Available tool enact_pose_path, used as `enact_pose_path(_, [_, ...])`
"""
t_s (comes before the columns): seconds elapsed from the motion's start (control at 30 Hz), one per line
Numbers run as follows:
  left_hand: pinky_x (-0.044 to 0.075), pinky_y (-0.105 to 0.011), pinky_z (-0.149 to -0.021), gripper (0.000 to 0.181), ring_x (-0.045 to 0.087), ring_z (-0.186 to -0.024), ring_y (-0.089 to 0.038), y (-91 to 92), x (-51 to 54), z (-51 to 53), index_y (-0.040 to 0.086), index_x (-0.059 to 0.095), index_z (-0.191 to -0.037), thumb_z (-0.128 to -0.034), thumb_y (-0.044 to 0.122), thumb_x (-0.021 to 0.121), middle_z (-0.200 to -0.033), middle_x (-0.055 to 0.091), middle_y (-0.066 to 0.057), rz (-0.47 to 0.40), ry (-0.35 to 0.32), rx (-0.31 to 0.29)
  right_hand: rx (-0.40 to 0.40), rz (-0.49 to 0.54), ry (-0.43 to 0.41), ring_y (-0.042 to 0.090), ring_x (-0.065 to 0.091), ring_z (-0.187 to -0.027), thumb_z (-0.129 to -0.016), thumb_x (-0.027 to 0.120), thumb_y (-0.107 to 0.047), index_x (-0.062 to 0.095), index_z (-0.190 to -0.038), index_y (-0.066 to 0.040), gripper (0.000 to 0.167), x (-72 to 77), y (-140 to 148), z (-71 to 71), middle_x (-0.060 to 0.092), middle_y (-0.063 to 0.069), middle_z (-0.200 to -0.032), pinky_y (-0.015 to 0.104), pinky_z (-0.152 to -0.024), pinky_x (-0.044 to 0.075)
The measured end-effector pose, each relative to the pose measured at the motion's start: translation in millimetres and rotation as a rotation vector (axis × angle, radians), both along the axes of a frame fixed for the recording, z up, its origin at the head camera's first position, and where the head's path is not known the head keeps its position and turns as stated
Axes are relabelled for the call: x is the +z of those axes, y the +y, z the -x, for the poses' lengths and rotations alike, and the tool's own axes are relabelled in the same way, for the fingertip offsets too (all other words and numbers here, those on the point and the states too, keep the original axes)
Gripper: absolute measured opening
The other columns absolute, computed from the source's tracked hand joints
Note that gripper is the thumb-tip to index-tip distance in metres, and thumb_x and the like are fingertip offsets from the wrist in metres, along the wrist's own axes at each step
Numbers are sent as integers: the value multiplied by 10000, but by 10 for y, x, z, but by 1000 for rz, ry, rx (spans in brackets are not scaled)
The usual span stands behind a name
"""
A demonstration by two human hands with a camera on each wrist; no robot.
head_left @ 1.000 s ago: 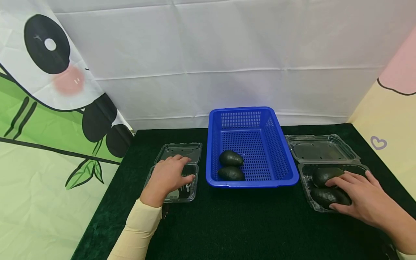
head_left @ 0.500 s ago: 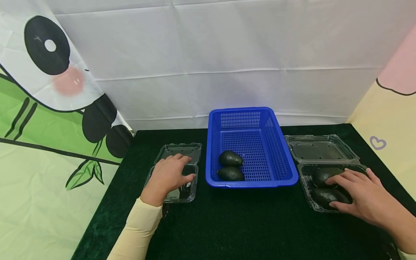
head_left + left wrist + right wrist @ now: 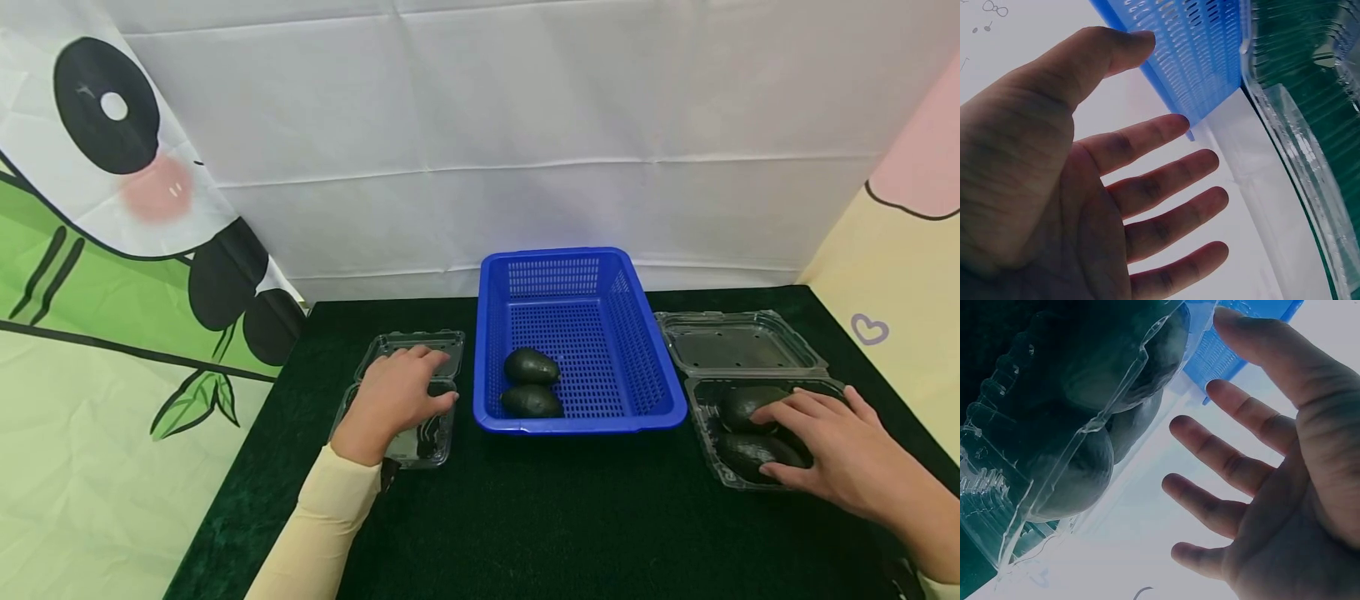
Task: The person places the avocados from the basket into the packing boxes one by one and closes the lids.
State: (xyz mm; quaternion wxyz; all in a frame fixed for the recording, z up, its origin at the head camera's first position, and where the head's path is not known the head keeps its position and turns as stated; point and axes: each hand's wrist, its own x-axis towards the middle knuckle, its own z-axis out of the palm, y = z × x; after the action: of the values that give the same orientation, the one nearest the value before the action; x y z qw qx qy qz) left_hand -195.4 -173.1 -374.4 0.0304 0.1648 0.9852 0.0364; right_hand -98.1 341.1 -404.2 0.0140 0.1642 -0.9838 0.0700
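Note:
My left hand point(image 3: 392, 402) hovers over the small clear container point(image 3: 442, 437) at the left, fingers spread and holding nothing. In the left wrist view the palm point(image 3: 1085, 206) shows with all its fingers apart. Over the larger clear container point(image 3: 701, 433) at the right is my right hand point(image 3: 840, 454), beside two dark green avocados point(image 3: 750, 407) lying in it. The right wrist view shows that hand point(image 3: 1272, 469) with fingers spread, a gap between them and the avocados point(image 3: 1079, 475). Two more avocados point(image 3: 532, 366) lie in the blue basket point(image 3: 622, 350).
Between the two containers the blue basket stands at the back of the dark green cloth point(image 3: 555, 517). Both containers have their lids folded back, the right lid point(image 3: 742, 343) beside the basket. A white sheet point(image 3: 525, 125) hangs behind.
My left hand has risen a little and moved slightly right and away from me. The right hand has hardly moved. The avocados and containers have stayed in place.

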Motion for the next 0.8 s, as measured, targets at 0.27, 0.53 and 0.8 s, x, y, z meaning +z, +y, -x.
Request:
enact_pose_path(0.27, [427,-629,-1069,624,562,-1306,-389,125,103,77,148,609,-1430,-932,506,725,-1455,580,-154,-6,24,-39,8,2,12,583,531,-1153,-723,939,-359,707,-1156,-140,538,9,-3,5,647,187,-1163,805,-1089,-70])
enact_pose_path(0.53, [468,-592,-1045,645,607,-1241,-349,336,193,179,137,614,-1426,-927,532,720,-1399,622,-128,9,66,-83,12,0,20,574,536,-1157,-729,936,-364,706,-1168,-142,542,14,-11,6,643,192,-1189,808,-1092,-49])
enact_pose_path(0.8, [488,-558,-1033,644,609,-1237,-325,602,242,243,152,607,-1442,-930,528,709,-1407,623,-112,38,88,-155,14,0,2,554,540,-1173,-730,935,-367,706,-1174,-138,549,19,-8,17,641,198,-1205,845,-1044,141])
